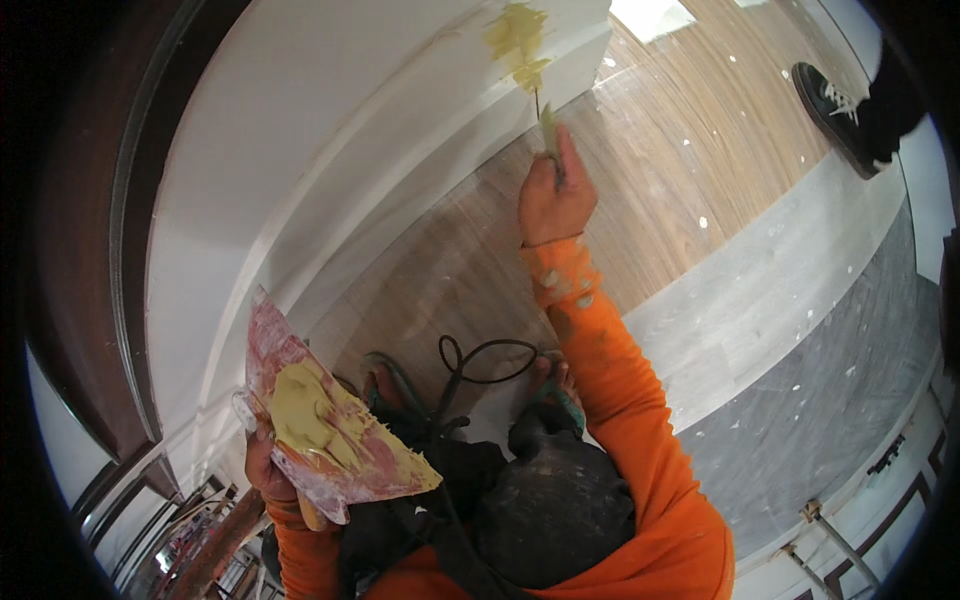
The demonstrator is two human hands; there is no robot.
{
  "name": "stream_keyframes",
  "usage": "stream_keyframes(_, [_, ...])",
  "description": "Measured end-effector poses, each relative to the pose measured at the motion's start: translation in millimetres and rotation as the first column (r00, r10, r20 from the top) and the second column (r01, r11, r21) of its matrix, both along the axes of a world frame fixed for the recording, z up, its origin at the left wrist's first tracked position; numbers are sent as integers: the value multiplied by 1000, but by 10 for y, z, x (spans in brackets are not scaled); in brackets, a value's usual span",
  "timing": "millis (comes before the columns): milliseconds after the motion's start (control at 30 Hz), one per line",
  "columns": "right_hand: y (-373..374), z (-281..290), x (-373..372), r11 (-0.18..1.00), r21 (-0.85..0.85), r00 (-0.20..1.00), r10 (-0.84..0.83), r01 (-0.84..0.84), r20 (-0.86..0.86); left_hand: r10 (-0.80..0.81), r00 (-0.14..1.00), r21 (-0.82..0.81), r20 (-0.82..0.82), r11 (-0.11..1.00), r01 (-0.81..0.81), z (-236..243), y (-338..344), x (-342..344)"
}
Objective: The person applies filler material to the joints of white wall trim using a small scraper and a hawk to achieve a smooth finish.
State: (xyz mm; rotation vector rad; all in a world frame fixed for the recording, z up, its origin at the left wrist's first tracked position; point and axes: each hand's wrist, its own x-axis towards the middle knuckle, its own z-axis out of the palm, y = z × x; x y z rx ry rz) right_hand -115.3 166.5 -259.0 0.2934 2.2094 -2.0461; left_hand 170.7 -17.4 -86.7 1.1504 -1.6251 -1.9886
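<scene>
Yellow, thick-looking paste (305, 412) lies heaped mid-way on a flat, angular board (268, 335) smeared pink and white, trailing toward its right-hand corner. The left hand (264, 465) grasps the board by its left edge, probably keeping it face up so the load does not slide off. Well apart, beyond the board's far corner, the right hand (558, 195) is closed around a slim, pale-smeared spatula (548, 128), seen nearly edge-on, its tip pointing away from the body, presumably to bring the blade to the wall. Just past the tip, a rough yellow patch (518, 42) coats the white wall (330, 80) near its end corner. Along the wall's lower edge run light-brown wood-look planks (650, 200).
</scene>
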Motion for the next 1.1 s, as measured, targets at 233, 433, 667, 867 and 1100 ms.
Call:
stream_keyframes(233, [-196,-167,-220,978,146,869,-56,146,-491,-105,994,-107,22,988,107,-30,-46,48])
stream_keyframes(433, [-162,-253,-80,988,88,938,-90,126,-334,-93,996,-63,-15,994,92,-25,-45,59])
stream_keyframes(667, [-454,-362,34,985,159,817,42,61,-575,-63,993,111,-97,991,74,9,98,-102])
stream_keyframes(867, [247,-240,327,902,-421,989,134,-93,67,-98,988,-16,117,995,100,-121,62,-308])
stream_keyframes(1100, [955,426,249,41,-994,782,621,-101,-53,-410,912,312,-18,864,395,-175,423,-1379])
